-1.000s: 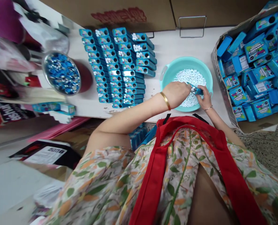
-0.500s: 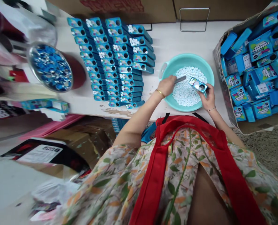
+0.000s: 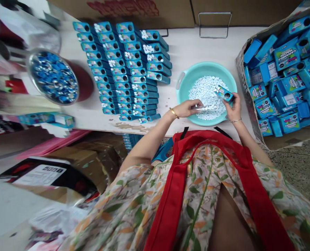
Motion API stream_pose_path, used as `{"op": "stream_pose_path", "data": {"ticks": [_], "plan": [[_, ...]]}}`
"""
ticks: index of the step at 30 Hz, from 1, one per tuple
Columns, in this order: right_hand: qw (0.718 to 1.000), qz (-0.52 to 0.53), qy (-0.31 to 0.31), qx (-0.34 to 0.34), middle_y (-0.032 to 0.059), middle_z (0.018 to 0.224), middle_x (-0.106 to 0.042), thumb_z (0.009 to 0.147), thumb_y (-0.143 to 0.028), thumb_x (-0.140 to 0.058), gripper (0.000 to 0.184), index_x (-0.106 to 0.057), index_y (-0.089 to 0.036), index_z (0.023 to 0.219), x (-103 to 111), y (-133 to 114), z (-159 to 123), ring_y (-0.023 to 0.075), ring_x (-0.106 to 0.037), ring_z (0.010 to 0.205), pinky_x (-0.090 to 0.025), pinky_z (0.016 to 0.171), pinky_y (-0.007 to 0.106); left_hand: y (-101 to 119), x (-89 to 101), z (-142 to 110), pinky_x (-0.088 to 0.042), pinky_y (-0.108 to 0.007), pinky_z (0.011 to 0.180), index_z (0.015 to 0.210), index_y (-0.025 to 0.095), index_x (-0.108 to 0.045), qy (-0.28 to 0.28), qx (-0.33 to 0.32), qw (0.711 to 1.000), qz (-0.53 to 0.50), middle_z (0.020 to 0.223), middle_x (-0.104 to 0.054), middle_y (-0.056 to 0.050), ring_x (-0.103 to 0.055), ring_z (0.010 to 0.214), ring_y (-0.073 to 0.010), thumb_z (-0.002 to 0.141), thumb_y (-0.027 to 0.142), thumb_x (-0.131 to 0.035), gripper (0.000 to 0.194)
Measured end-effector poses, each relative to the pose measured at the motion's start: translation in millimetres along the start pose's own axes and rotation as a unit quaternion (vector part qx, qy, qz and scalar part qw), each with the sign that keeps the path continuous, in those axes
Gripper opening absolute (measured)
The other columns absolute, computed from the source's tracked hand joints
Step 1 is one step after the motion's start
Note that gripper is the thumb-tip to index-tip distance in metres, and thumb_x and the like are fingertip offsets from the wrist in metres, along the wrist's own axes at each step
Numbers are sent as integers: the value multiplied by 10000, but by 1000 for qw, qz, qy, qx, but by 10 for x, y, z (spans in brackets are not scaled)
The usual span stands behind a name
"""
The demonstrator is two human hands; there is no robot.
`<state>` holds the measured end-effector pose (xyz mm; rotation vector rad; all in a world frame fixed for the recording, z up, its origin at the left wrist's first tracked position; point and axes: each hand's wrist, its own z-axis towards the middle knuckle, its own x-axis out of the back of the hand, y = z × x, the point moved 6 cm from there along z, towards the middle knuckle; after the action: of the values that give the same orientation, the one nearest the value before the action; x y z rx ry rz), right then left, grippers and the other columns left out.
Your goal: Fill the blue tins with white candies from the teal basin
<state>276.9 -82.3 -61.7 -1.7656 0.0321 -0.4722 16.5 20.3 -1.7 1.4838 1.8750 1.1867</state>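
My left hand [image 3: 188, 108] is closed round one end of a narrow, greyish scoop [image 3: 208, 108], which reaches low over the white candies with a few of them along it. My right hand [image 3: 233, 107] grips a small blue candy box [image 3: 225, 93], tilted, its round dark hole facing up and some white candies at its far left end. Below both hands stands a turquoise basin [image 3: 181, 92] with a heap of small white candies [image 3: 204, 91] in it.
Rows of blue boxes [image 3: 126, 69] stand on the white table [image 3: 181, 45], left of the basin. A cardboard carton [image 3: 249, 115] full of blue boxes is at the right. A metal pot [image 3: 77, 87] of blue and silver pieces stands far left. A wire handle [image 3: 214, 36] juts out behind.
The scoop has come out of the box at the right and dipped into the candies nearer me. My right hand keeps the box, now tilted over the basin's right side.
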Motion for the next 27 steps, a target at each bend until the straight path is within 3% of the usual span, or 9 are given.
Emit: {"op": "stream_pose_path", "data": {"ticks": [3,5,9,13,16,20,23,27], "plan": [[999,-30,-12,8,93,1314,-698,927,-766,-696,619,-595,-306,1330,-49,-112,10,316,-693,1277,-572,1192,621,406,350,-152,-530,-308,882,1238,172,-674,32,-25,997,70,1107,-745,-76,-659,942,-196,1012,400,-611,328],[998,-37,-38,15,96,1315,-716,931,-740,-691,567,-617,-320,1304,-128,-178,11,331,-697,1277,-574,1189,623,702,454,-160,-536,-336,920,1234,173,-683,48,-19,987,155,1120,-743,-87,-683,983,-221,1032,345,-584,283],[997,-37,-60,34,98,1319,-731,964,-678,-647,476,-634,-339,1298,-275,-235,-8,340,-697,1296,-554,1212,635,1178,343,-102,-556,-389,928,1213,157,-707,45,49,948,310,1126,-724,-129,-735,1029,-281,1059,212,-514,253],[996,-29,-62,50,103,1309,-730,977,-674,-638,477,-629,-335,1313,-329,-218,-45,339,-699,1280,-565,1190,632,1427,273,-219,-576,-447,909,1248,140,-711,74,84,922,369,1167,-693,-175,-755,1022,-318,1100,175,-418,330],[997,-15,-58,42,99,1297,-717,968,-708,-656,523,-613,-327,1323,-345,-207,-88,323,-706,1238,-607,1119,588,1330,422,-315,-582,-476,977,1287,164,-697,105,63,932,340,1216,-670,-152,-740,1103,-333,1110,358,-556,298],[998,36,-51,10,63,1224,-682,896,-784,-726,650,-563,-317,1317,-473,-242,-154,278,-714,1122,-645,1032,523,892,577,-221,-549,-504,1096,1457,205,-618,149,-23,962,229,1359,-647,-139,-672,1260,-345,993,692,-725,681],[995,67,-73,-4,43,1179,-670,881,-818,-724,674,-548,-322,1303,-617,-308,-175,250,-706,1055,-658,985,490,555,461,-88,-535,-475,1095,1421,203,-637,162,-79,974,138,1346,-681,-170,-658,1266,-332,950,847,-666,798],[992,59,-115,5,61,1207,-700,892,-771,-740,627,-592,-312,1292,-712,-376,-148,266,-711,1076,-641,1046,524,308,276,-50,-527,-425,1050,1285,196,-666,207,-63,971,98,1249,-713,-165,-668,1185,-296,955,916,-551,800]]}}
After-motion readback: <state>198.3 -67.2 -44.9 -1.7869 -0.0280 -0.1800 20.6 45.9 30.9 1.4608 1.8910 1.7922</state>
